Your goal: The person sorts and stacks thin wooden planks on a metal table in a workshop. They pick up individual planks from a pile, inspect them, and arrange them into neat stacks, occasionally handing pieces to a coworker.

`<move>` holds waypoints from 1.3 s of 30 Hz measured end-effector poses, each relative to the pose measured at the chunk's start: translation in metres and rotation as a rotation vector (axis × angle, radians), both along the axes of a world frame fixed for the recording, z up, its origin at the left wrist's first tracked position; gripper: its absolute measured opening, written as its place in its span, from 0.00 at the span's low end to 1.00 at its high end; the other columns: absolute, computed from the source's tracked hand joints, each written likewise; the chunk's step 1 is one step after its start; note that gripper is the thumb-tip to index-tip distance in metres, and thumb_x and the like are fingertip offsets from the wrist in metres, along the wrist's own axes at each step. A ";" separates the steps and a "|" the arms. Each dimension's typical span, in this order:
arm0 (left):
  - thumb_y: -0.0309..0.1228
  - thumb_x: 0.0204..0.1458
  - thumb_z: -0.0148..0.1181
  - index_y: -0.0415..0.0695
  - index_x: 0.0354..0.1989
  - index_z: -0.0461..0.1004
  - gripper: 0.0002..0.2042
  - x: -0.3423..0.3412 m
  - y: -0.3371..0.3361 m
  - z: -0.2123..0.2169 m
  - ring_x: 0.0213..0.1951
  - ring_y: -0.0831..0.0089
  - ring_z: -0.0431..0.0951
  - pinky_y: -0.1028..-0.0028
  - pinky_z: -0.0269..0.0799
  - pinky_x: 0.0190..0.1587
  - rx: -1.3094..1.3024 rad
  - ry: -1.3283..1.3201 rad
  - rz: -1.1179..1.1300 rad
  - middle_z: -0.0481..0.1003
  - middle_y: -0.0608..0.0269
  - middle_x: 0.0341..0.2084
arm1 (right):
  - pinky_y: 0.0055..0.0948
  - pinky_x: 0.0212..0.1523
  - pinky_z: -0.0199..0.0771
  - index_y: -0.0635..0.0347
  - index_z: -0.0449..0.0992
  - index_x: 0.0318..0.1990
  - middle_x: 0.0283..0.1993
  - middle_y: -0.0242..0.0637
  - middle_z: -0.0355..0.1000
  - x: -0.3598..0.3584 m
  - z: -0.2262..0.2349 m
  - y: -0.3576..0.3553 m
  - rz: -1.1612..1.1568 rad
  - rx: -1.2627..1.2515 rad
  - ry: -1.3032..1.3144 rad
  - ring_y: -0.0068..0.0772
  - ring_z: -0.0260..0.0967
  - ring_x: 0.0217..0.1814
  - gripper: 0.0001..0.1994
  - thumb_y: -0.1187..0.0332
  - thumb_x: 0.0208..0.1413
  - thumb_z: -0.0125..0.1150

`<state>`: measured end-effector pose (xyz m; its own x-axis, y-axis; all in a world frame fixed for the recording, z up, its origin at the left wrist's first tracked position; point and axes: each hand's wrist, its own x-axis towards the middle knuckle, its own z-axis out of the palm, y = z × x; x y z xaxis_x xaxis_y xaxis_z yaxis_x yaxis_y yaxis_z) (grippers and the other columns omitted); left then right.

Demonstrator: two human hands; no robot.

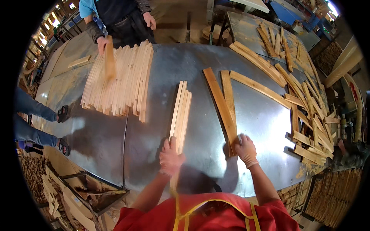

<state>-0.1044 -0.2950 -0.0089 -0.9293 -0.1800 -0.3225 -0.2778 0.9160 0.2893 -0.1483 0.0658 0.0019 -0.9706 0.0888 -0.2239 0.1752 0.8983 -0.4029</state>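
My left hand (171, 157), in a light glove, is closed over the near part of a small bundle of pale wooden slats (180, 111) lying lengthwise in front of me. To the right, my gloved right hand (246, 150) grips the near end of a darker brown wooden board (219, 100), its thumb side against the board's edge. That board slants away to the far left and partly covers another wooden board (228, 90). A third board (260, 88) lies beyond them, angled toward the right.
Across the metal table (165, 61), a co-worker's hand (102, 44) holds a blurred board (110, 61) over a wide row of pale slats (127, 81). Loose brown boards (308, 107) pile up along the right edge. Another person's legs (36, 119) stand at the left.
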 end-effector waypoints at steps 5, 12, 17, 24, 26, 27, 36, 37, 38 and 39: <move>0.48 0.51 0.69 0.52 0.81 0.50 0.49 -0.013 0.007 0.032 0.69 0.46 0.69 0.55 0.70 0.69 0.011 -0.147 -0.010 0.54 0.49 0.77 | 0.49 0.60 0.74 0.52 0.72 0.65 0.59 0.47 0.71 -0.029 -0.002 -0.062 0.055 0.166 0.207 0.58 0.70 0.62 0.31 0.62 0.51 0.68; 0.57 0.51 0.67 0.51 0.80 0.51 0.50 -0.005 -0.013 0.008 0.67 0.45 0.71 0.53 0.72 0.65 0.236 -0.041 0.040 0.58 0.48 0.76 | 0.52 0.65 0.74 0.68 0.62 0.71 0.58 0.66 0.75 0.057 0.036 -0.147 0.049 -0.510 -0.422 0.66 0.76 0.61 0.37 0.58 0.57 0.62; 0.61 0.50 0.69 0.51 0.82 0.47 0.55 -0.005 0.000 0.025 0.69 0.46 0.70 0.55 0.71 0.67 0.087 -0.113 0.033 0.53 0.48 0.79 | 0.55 0.61 0.75 0.61 0.69 0.62 0.53 0.62 0.76 0.038 0.028 -0.173 0.445 -0.374 -0.230 0.67 0.75 0.57 0.27 0.55 0.58 0.61; 0.59 0.48 0.71 0.49 0.81 0.51 0.54 -0.003 0.004 0.029 0.71 0.46 0.67 0.55 0.68 0.69 0.083 -0.084 0.037 0.52 0.47 0.79 | 0.52 0.59 0.76 0.55 0.66 0.66 0.56 0.53 0.72 -0.015 -0.001 -0.054 -0.135 0.072 -0.049 0.59 0.73 0.59 0.37 0.55 0.49 0.75; 0.59 0.46 0.70 0.49 0.79 0.57 0.52 0.000 0.000 0.019 0.69 0.44 0.68 0.55 0.69 0.68 0.134 -0.001 0.063 0.56 0.45 0.78 | 0.54 0.60 0.76 0.57 0.64 0.69 0.55 0.59 0.72 0.010 0.001 -0.072 -0.147 -0.152 -0.067 0.63 0.74 0.57 0.38 0.58 0.51 0.70; 0.59 0.46 0.71 0.48 0.78 0.58 0.52 0.004 -0.004 0.009 0.69 0.44 0.68 0.54 0.68 0.68 0.115 0.067 0.073 0.56 0.46 0.77 | 0.53 0.62 0.76 0.56 0.63 0.72 0.56 0.61 0.72 0.028 0.008 -0.091 -0.161 -0.305 -0.123 0.63 0.73 0.59 0.39 0.57 0.51 0.69; 0.49 0.41 0.78 0.42 0.73 0.63 0.50 -0.021 0.033 0.020 0.69 0.41 0.65 0.53 0.68 0.69 0.055 0.253 0.035 0.58 0.46 0.75 | 0.44 0.68 0.71 0.64 0.63 0.71 0.65 0.60 0.75 0.027 0.011 -0.143 0.545 -0.639 -0.595 0.55 0.75 0.66 0.39 0.50 0.58 0.67; 0.49 0.42 0.78 0.41 0.73 0.63 0.49 -0.020 0.036 0.014 0.68 0.41 0.65 0.52 0.68 0.69 -0.003 0.296 0.008 0.58 0.47 0.74 | 0.43 0.66 0.73 0.64 0.66 0.70 0.64 0.58 0.76 0.006 -0.039 -0.114 0.587 -0.773 -0.464 0.53 0.76 0.64 0.38 0.49 0.59 0.66; 0.48 0.42 0.77 0.41 0.73 0.63 0.49 -0.018 0.037 0.003 0.68 0.40 0.66 0.51 0.68 0.68 -0.061 0.336 -0.017 0.58 0.47 0.73 | 0.42 0.65 0.74 0.64 0.68 0.68 0.63 0.56 0.77 -0.008 -0.068 -0.086 0.629 -0.903 -0.331 0.51 0.77 0.63 0.36 0.48 0.59 0.66; 0.47 0.42 0.77 0.40 0.72 0.63 0.48 -0.017 0.037 -0.009 0.67 0.39 0.66 0.51 0.68 0.67 -0.127 0.370 -0.023 0.59 0.47 0.73 | 0.42 0.62 0.75 0.63 0.70 0.64 0.62 0.55 0.77 -0.034 -0.055 -0.054 0.497 -0.982 -0.310 0.49 0.78 0.61 0.34 0.47 0.59 0.66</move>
<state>-0.1211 -0.2585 -0.0177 -0.9828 -0.1750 0.0586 -0.1552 0.9556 0.2503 -0.1821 0.0119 -0.0527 -0.7401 -0.6353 -0.2203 0.1027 0.2171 -0.9707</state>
